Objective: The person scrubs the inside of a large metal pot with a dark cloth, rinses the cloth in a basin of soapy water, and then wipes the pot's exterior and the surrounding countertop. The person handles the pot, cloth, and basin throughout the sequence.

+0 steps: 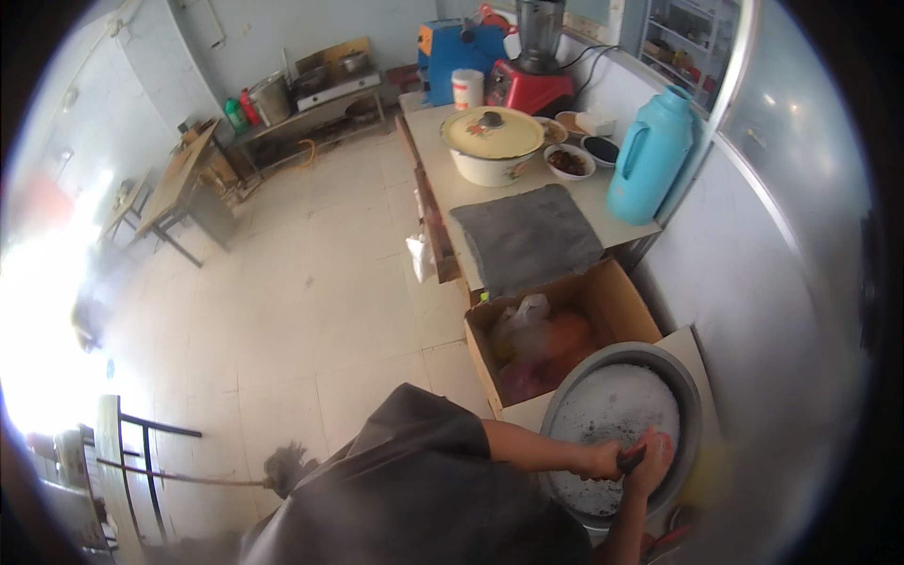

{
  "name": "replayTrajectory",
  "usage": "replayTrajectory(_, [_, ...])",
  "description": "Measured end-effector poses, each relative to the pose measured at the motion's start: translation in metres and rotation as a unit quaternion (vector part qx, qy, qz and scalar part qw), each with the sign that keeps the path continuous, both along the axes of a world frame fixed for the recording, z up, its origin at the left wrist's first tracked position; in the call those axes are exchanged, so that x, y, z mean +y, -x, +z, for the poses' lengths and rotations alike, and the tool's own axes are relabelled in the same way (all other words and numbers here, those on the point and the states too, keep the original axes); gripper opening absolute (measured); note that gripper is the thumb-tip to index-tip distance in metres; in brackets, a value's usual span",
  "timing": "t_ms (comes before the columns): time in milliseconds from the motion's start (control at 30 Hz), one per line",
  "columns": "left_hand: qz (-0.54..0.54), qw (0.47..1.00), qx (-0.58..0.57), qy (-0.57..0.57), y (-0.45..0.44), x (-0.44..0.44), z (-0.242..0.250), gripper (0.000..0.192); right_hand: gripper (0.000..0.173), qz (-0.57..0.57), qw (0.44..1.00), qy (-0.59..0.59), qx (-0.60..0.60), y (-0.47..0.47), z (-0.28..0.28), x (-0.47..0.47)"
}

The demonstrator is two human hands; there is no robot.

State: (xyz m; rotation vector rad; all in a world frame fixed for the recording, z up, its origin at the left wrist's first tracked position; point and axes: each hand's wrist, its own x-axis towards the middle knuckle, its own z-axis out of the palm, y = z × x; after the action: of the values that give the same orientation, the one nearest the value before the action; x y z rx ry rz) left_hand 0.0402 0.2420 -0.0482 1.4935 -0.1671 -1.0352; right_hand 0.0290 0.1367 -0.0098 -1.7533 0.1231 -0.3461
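A large grey basin [692, 424] holds whitish, foamy water [621, 395] with dark specks scattered over it. My left hand [599, 460] reaches in from the left above the basin, its fingers closed around a small dark object [631, 459]. My right hand [653, 462] comes up from below and meets it, also gripping the object, which has a reddish part near its upper end. The hands hide most of it, so I cannot tell exactly what it is.
Beyond the basin, a cardboard box [482, 346] holds plastic bags. On the table [466, 244] are a grey cloth [530, 236], a lidded enamel pot [494, 152], small bowls [568, 162], a turquoise thermos flask [650, 159] and a red-based blender [533, 78]. A mop [286, 466] lies left.
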Motion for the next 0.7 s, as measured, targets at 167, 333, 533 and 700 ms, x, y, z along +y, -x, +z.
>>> replayTrajectory(167, [0.106, 0.955, -0.275, -0.04, 0.006, -0.006, -0.047, 0.033, 0.028, -0.062, 0.991, -0.067, 0.095, -0.01, -0.026, 0.006])
replayTrajectory(333, [0.099, 0.939, -0.327, -0.047, 0.009, 0.013, -0.029, 0.044, 0.027, -0.119, 0.922, -0.321, 0.181, -0.018, -0.033, 0.007])
replayTrajectory(533, [0.055, 0.864, -0.487, -0.112, -0.005, 0.008, -0.013, 0.047, 0.021, -0.111, 0.853, -0.467, 0.205, -0.028, -0.009, 0.002])
replayTrajectory(700, [0.176, 0.904, -0.378, 0.096, -0.038, 0.009, 0.034, 0.05, 0.014, 0.029, 0.921, -0.374, 0.109, -0.062, 0.006, -0.037])
